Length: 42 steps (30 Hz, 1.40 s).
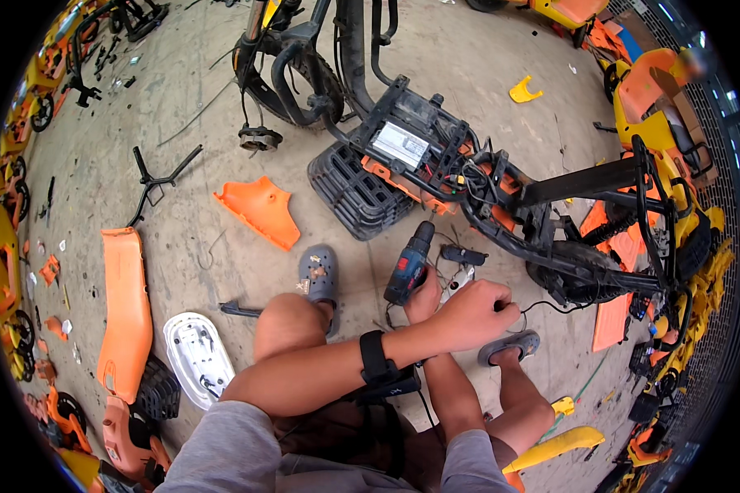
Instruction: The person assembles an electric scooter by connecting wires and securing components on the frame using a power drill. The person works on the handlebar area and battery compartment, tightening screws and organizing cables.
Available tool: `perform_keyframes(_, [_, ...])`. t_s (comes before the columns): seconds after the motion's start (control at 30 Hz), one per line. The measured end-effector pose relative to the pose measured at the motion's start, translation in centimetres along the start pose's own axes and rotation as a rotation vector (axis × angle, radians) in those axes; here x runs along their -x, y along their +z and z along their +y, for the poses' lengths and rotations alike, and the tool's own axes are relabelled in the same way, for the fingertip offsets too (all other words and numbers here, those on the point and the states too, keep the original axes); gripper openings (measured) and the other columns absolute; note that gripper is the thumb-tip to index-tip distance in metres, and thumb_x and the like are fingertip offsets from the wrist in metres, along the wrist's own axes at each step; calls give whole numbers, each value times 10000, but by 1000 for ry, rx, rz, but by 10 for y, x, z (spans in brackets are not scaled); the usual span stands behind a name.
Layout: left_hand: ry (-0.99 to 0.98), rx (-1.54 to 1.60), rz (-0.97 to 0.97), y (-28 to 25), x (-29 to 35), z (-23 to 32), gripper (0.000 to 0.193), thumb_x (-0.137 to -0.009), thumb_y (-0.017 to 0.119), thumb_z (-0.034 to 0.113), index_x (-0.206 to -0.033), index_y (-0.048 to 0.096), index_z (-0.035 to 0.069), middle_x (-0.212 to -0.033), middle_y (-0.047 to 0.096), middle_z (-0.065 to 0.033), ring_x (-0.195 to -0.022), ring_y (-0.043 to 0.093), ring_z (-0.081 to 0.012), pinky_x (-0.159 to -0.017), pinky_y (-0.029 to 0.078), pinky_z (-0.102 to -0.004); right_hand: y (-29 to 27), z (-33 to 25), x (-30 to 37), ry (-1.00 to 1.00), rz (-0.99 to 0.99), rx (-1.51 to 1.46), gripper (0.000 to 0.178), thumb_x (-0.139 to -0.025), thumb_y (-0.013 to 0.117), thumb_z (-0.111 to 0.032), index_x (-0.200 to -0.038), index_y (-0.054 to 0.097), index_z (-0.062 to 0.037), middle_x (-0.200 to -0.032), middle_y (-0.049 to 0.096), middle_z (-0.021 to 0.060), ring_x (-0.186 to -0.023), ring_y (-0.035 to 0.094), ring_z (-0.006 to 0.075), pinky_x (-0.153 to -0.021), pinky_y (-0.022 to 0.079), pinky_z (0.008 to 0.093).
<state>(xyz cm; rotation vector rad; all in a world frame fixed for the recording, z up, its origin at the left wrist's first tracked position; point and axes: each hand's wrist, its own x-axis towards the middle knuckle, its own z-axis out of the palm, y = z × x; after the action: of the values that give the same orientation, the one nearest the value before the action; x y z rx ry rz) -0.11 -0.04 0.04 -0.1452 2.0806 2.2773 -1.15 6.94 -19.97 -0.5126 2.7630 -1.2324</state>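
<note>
My forearms cross in front of me. My right hand (423, 299) grips a blue and black cordless drill (406, 275), its chuck pointing away from me. Over the right forearm reaches my left hand (478, 314), closed in a fist; whatever is inside it is hidden. A thin black cable (555, 304) passes beside that fist toward the rear wheel. Ahead lies a stripped scooter frame (543, 238) with black tubing, wiring and a silver labelled box (400, 145). A dark oblong part (464, 255) rests on the floor just beyond my hands.
An orange panel (259, 209), a long orange cover (123, 304), a white oval shell (197, 357) and a black forked bracket (158, 179) lie to the left. Black slatted baskets (358, 193) sit under the frame. Yellow scooters and loose parts (645, 107) line the right side.
</note>
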Motion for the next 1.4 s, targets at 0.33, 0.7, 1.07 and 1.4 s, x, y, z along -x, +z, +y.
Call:
perform_keyframes(0.33, [38, -16, 32, 0, 1, -2, 298, -851, 604, 231, -690, 584, -18, -594, 577, -128, -539, 542, -255, -601, 419, -377, 1, 0, 0, 22, -6, 7, 300, -807, 483, 52, -1090, 577, 14, -894, 633, 223, -834, 612, 393, -742, 475, 416])
perform_keyframes(0.7, [61, -10, 67, -3, 2, 6, 269, -798, 591, 168, -673, 579, -70, -621, 578, -222, -545, 571, -341, -549, 442, -423, 5, 10, 0, -30, 31, 18, 298, -813, 469, 56, -1092, 562, 7, -892, 623, 235, -829, 599, 412, -743, 467, 437])
perform_keyframes(1.07, [70, -8, 70, -3, 1, 5, 263, -802, 593, 158, -673, 579, -71, -619, 583, -217, -542, 574, -330, -548, 446, -419, -8, -6, -1, 27, -38, 1, 307, -817, 484, 46, -1114, 545, 0, -909, 618, 253, -858, 588, 448, -746, 459, 475])
perform_keyframes(1.4, [85, -1, 90, 0, 0, 2, 279, -804, 595, 159, -660, 569, -78, -610, 576, -222, -530, 568, -330, -542, 441, -419, -6, 2, -3, 48, -53, 28, 331, -821, 493, 32, -1146, 550, 5, -963, 630, 266, -891, 599, 455, -766, 466, 487])
